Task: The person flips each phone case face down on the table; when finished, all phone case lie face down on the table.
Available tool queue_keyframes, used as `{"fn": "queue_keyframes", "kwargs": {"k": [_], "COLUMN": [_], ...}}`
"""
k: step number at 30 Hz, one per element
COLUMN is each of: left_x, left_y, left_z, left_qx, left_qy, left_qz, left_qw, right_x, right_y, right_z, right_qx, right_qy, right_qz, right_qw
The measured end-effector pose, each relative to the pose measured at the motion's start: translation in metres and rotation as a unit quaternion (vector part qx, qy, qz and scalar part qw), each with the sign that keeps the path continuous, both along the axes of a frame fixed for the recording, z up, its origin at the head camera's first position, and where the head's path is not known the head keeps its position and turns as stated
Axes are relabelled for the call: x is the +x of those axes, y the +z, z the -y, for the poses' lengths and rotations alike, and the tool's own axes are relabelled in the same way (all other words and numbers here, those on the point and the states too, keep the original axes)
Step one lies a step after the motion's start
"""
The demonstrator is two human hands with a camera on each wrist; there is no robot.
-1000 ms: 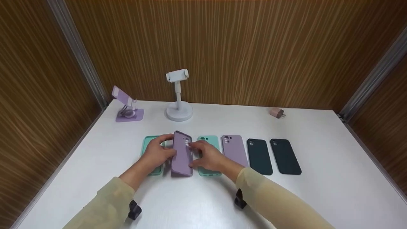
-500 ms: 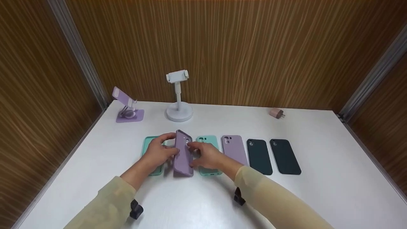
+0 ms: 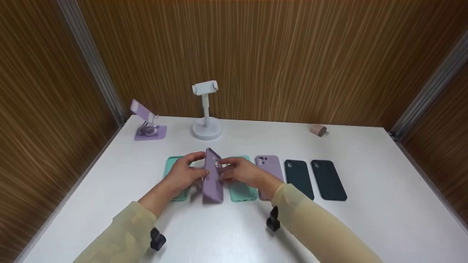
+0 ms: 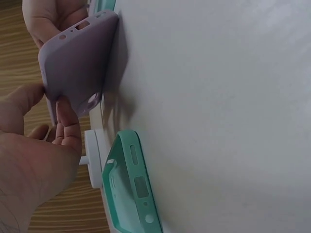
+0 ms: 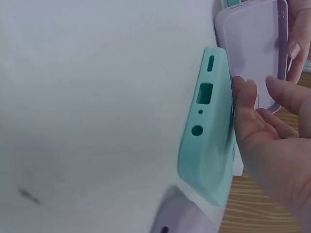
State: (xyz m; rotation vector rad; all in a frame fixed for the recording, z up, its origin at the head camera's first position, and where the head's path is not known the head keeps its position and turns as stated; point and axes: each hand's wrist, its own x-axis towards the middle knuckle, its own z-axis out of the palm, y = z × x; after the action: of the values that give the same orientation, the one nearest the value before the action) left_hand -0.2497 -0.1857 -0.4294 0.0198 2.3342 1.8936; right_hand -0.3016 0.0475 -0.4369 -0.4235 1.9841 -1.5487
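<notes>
A purple phone case (image 3: 212, 184) stands tilted on its long edge on the white table, its hollow side turned to the right. My left hand (image 3: 184, 173) pinches its raised edge between thumb and fingers; the left wrist view shows the case's outer back (image 4: 80, 63). At the hollow side is my right hand (image 3: 244, 172), fingers loosely bent; in the right wrist view its thumb and fingers (image 5: 247, 94) overlap the case, and I cannot tell whether they touch it. A teal phone case (image 3: 180, 196) lies hollow side up under the left hand. Another teal case (image 3: 243, 193) lies back up below the right.
Farther right lie a second purple case (image 3: 270, 166), partly behind the right forearm, and two dark cases (image 3: 299, 179). A purple folding phone stand (image 3: 150, 133), a white phone stand (image 3: 206, 128) and a pink charger plug (image 3: 319, 130) stand along the back by the wood-grain panel.
The purple case has tilted up more steeply and shifted slightly right with my left hand. My right thumb and fingers, spread along its right edge before, have drawn closer together at its hollow side.
</notes>
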Motion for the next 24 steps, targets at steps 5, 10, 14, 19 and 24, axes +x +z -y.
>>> {"fn": "queue_keyframes", "kwargs": {"k": [5, 10, 14, 19, 24], "left_x": [0.0010, 0.0000, -0.0009, -0.0010, -0.0006], "left_y": [-0.0007, -0.0030, -0.0041, -0.0058, -0.0073], "left_z": [-0.0003, -0.0018, -0.0033, -0.0042, -0.0056], "left_qx": [0.015, 0.026, 0.021, 0.018, 0.015], "left_qy": [-0.017, -0.033, -0.041, -0.061, -0.085], "left_qz": [0.000, 0.000, 0.006, 0.014, 0.018], "left_qw": [0.9997, 0.9991, 0.9989, 0.9979, 0.9961], "right_x": [0.0003, 0.0026, 0.0043, 0.0067, 0.0080], "right_y": [-0.0040, -0.0029, -0.0018, -0.0030, -0.0041], "right_z": [-0.0029, -0.0050, -0.0063, -0.0074, -0.0085], "right_qx": [-0.075, -0.106, -0.124, -0.146, -0.160], "right_qy": [-0.025, -0.023, -0.025, -0.032, -0.030], "right_qz": [0.078, 0.118, 0.133, 0.138, 0.130], "right_qw": [0.9938, 0.9871, 0.9830, 0.9792, 0.9781]}}
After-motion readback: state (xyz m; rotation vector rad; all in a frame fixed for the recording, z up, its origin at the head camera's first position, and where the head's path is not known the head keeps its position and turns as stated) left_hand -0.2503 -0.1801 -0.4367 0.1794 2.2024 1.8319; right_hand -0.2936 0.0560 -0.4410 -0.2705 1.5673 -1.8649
